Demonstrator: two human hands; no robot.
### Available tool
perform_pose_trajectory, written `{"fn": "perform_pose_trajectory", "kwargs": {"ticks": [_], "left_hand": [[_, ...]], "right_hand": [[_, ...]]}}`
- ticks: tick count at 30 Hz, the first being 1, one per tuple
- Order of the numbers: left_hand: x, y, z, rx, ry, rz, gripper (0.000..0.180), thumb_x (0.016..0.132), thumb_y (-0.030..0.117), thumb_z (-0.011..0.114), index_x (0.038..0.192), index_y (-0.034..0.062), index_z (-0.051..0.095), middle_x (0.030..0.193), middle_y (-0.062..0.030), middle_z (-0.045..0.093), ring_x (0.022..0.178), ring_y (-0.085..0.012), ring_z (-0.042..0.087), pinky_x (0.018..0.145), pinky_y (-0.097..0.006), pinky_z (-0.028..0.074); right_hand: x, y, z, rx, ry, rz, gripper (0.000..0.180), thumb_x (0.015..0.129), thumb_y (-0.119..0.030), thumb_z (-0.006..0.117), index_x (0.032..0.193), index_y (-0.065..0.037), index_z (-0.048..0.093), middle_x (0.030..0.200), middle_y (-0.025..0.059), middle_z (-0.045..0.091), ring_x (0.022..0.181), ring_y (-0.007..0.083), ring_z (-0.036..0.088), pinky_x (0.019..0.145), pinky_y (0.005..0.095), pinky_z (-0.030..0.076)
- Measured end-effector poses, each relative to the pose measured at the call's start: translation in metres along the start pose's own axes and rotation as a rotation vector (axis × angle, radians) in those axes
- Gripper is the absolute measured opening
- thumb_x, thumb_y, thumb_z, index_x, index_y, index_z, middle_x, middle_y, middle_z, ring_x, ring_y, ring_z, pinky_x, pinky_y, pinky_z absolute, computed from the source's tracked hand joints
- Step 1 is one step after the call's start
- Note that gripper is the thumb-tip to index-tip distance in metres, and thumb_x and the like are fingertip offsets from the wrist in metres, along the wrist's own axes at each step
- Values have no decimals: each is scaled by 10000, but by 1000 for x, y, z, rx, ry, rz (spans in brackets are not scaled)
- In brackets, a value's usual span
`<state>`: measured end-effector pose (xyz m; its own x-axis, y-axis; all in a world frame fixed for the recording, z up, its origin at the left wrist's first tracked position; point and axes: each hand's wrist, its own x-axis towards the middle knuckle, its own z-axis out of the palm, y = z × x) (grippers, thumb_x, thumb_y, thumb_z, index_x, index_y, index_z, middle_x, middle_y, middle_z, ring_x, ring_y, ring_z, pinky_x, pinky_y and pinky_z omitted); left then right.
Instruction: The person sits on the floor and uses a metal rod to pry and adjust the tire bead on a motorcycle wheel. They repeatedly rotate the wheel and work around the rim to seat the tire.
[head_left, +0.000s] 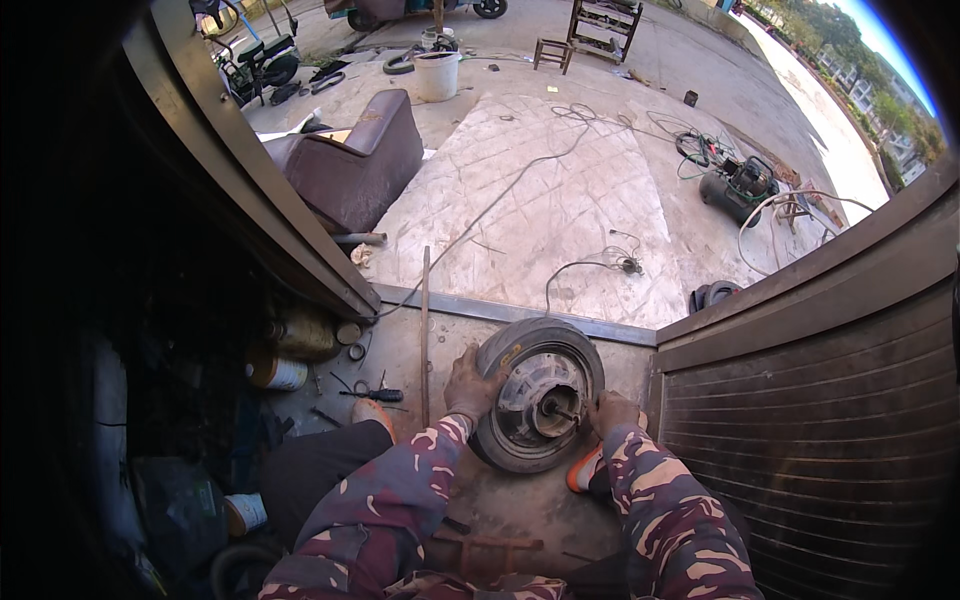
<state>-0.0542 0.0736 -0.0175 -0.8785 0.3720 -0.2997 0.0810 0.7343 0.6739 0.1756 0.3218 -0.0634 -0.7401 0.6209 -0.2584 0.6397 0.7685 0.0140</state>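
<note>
Between my hands a scooter wheel (530,392) stands tilted on the concrete floor, with a black tyre around a dusty metal hub and an axle stub sticking out. My left hand (472,386) grips the tyre's left side, fingers over the tread. At the opposite edge my right hand (613,410) is closed against the tyre; its fingertips are partly hidden. A dark cable (575,265) runs from behind the wheel over the door sill to a small tangle of wires. Left of the wheel lies a long thin bar (425,330).
A screwdriver (380,394) and small tools lie left of my foot, near several containers (275,372). The metal sill (500,308) crosses ahead; a ribbed door panel (800,430) stands right. Outside are a brown armchair (375,165), a white bucket (436,78) and an air compressor (738,190).
</note>
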Motion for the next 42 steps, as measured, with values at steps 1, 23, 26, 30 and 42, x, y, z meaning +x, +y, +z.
{"fn": "perform_pose_trajectory", "kwargs": {"ticks": [1, 23, 26, 30, 42], "left_hand": [[0, 0, 0, -2, 1, 2, 982, 858, 659, 780, 1616, 118, 468, 1481, -239, 585, 1366, -414, 602, 1126, -483, 504], [1, 4, 0, 21, 12, -5, 1002, 849, 680, 771, 1617, 111, 471, 1476, -240, 592, 1359, -413, 610, 1116, -489, 514], [1, 6, -2, 36, -1, -10, 994, 855, 674, 769, 1618, 113, 468, 1474, -239, 593, 1357, -416, 610, 1116, -491, 513], [0, 4, -2, 2, 7, -1, 986, 857, 669, 767, 1615, 113, 470, 1471, -245, 592, 1352, -422, 610, 1114, -495, 512], [0, 5, -2, 0, 15, -5, 968, 848, 653, 773, 1603, 120, 485, 1445, -249, 608, 1338, -423, 621, 1112, -495, 515]], "right_hand": [[-1, -1, -19, -17, -42, -132, 408, 1046, -431, 592, 1005, -71, 780, 1037, 170, 788, 946, 345, 785, 862, 495, 602], [29, 28, 58, 1599, -629, 1092, 397, 1093, -384, 500, 925, -101, 722, 658, 20, 645, 495, 189, 568, 460, 398, 459], [15, 15, 32, 675, -255, 637, 430, 1085, -449, 541, 998, -83, 748, 826, 88, 733, 731, 265, 705, 673, 463, 563], [-5, 6, -20, 19, -59, 120, 506, 1050, -539, 600, 1114, -69, 776, 1097, 181, 782, 1111, 369, 754, 1023, 502, 561], [14, 14, 32, 185, -217, 153, 329, 1055, -345, 554, 1011, -117, 786, 930, 114, 786, 848, 256, 787, 747, 457, 586]]}}
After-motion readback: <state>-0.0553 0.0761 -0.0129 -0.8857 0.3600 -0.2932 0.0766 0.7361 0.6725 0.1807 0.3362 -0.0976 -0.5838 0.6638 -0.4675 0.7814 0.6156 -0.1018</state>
